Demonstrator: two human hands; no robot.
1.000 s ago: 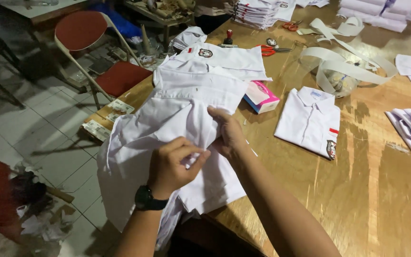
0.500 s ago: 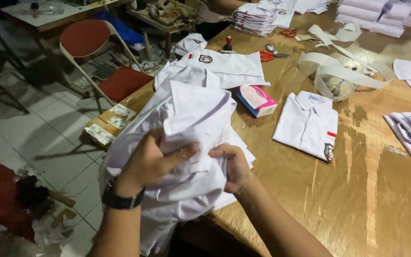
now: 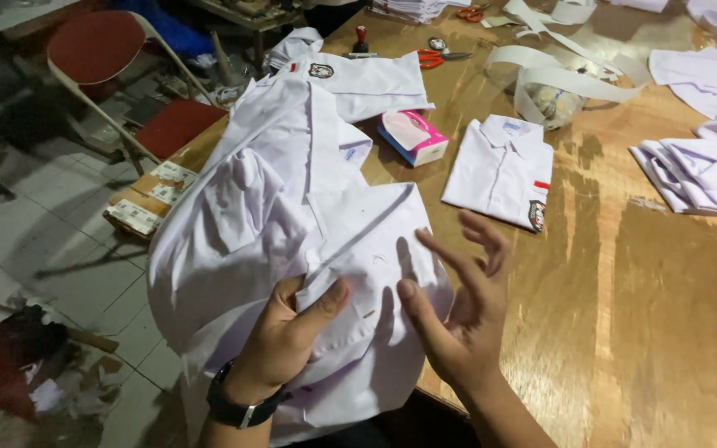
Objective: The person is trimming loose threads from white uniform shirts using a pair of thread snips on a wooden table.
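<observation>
Fingers of your left hand [image 3: 292,332] pinch the rumpled white cotton shirt [image 3: 292,224]. Your right hand [image 3: 458,307] hovers open beside it, above the wooden tabletop [image 3: 624,315].

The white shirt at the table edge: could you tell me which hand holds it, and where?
The left hand pinches the white shirt at its near folded edge; the right hand is open beside it.

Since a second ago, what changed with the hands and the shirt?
The right hand let go of the white shirt and now hangs open beside it. The left hand kept its grip, thumb on the button placket. The folded shirt and pink box lie where they did.
</observation>
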